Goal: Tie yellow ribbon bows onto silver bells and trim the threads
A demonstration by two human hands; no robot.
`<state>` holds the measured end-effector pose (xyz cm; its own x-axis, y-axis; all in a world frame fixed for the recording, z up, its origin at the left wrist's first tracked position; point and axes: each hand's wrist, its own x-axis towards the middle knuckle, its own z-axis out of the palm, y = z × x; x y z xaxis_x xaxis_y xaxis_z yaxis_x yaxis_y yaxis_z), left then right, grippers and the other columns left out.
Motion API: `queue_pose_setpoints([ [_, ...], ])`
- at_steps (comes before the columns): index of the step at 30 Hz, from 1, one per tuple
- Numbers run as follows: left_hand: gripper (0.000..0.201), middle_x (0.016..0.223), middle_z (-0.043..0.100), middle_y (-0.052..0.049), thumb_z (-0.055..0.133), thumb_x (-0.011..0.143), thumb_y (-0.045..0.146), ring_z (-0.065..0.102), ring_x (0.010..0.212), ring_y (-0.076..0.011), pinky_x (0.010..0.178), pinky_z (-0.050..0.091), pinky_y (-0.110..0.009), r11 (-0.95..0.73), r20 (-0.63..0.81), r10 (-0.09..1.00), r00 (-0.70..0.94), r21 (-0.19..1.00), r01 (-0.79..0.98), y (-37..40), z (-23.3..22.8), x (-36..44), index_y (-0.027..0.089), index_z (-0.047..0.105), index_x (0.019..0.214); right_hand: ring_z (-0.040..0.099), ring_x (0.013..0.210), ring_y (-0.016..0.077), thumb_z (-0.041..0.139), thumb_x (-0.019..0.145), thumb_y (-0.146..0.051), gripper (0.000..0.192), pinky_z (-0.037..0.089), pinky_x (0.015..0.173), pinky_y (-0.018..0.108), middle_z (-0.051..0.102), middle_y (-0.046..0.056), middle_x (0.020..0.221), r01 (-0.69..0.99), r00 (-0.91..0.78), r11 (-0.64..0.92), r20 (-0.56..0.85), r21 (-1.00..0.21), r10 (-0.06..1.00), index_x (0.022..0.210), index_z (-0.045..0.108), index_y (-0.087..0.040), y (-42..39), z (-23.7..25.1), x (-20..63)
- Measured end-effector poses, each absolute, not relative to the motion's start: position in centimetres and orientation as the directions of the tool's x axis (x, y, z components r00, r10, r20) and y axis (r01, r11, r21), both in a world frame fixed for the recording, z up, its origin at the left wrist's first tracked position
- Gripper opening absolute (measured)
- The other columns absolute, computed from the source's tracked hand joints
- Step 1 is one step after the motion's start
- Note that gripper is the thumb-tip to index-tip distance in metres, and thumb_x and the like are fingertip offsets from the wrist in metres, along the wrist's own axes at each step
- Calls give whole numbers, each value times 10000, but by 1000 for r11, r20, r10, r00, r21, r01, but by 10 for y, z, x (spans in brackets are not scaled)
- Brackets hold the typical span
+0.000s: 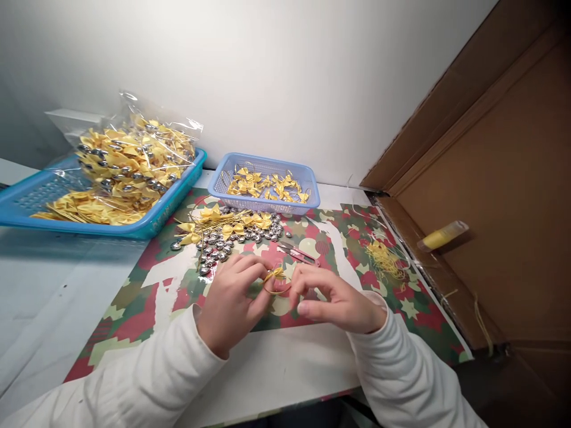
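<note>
- Near, both hands over the mat: left hand and right hand pinching a yellow bow with its gold loop between fingertips.
- Just beyond: snips; thread scraps to the right.
- Farther left: silver beads with loose bows.
- Far: small basket of bows, big tray with a bag far left.

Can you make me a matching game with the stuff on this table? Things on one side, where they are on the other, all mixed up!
Things:
1. small basket
2. big blue tray
3. snips
4. yellow tube

Places:
A. on the cardboard, right side
B. on the mat, just beyond the hands
C. far left, holding a clear bag
D. at the back by the wall, holding loose yellow bows

Pairs: 1-D, 2-C, 3-B, 4-A
</note>
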<state>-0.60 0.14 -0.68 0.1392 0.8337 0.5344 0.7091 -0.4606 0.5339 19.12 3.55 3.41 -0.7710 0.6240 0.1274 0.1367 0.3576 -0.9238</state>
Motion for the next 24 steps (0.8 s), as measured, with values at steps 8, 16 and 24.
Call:
queue_pose_setpoints([
  [8,205,808,693,-42,518,874,231,556,729,-191,681,436,-340,-438,490,858,154,543,716,-1,-4,-1,199,603,690,472,605,144,615,781,-203,69,422,672,328,542,-18,608,380,-388,609,478,-696,788,752,675,-218,22,25,181],
  [16,299,532,541,21,551,841,316,495,529,-135,458,366,-235,-151,147,988,46,868,472,-2,4,-1,204,526,565,564,537,126,477,844,-124,245,388,590,284,692,5,665,441,-548,675,418,-591,724,936,692,-196,16,9,172],
  [24,329,463,380,59,602,790,351,323,422,-85,366,235,-206,41,-117,960,253,957,286,-1,10,0,191,513,517,492,490,131,460,878,-185,237,331,549,268,559,-2,531,639,-402,512,318,-573,858,776,673,-194,18,6,173],
])
